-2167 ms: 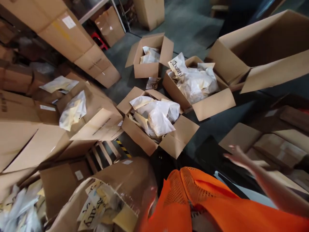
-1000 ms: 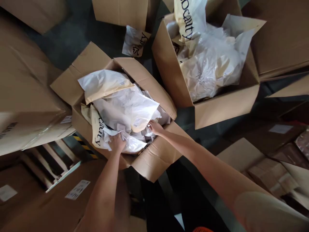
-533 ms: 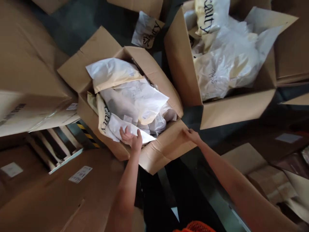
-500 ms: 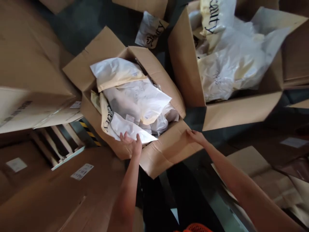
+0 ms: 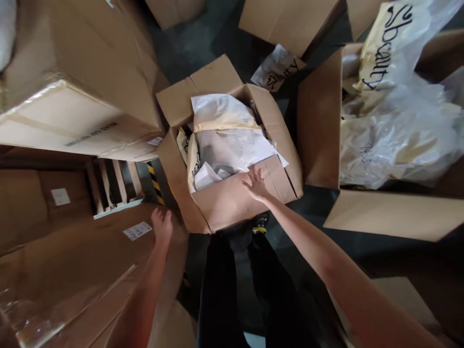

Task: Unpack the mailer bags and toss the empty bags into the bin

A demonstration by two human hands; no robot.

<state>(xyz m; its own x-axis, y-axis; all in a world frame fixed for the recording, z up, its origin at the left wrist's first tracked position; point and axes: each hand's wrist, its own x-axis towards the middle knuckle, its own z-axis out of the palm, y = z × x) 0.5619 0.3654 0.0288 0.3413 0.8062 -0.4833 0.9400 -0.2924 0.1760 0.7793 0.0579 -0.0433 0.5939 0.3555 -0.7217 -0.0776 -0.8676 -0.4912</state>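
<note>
In front of me on the floor stands a cardboard box [image 5: 232, 193] filled with white and cream plastic mailing bags [image 5: 224, 111]. Its near flap is folded inward over part of the bags; the other flaps stand outward. My right hand [image 5: 255, 185] lies on that near flap, fingers spread and pressing on it. My left hand [image 5: 161, 225] is off the box, to its left, with fingers loosely apart and nothing in them. It hovers near a large carton [image 5: 90, 241] with a white label [image 5: 137, 231].
To the right, a bigger open box [image 5: 322, 121] overflows with bags. One lettered bag [image 5: 277, 67] lies on the floor behind. A tall stacked carton [image 5: 108, 72] and a wooden pallet [image 5: 115, 186] are at the left, by yellow-black tape [image 5: 155, 183].
My right hand has folded the near flap inward over the bags. My left hand has left the bags and moved out to the left. The view has shifted.
</note>
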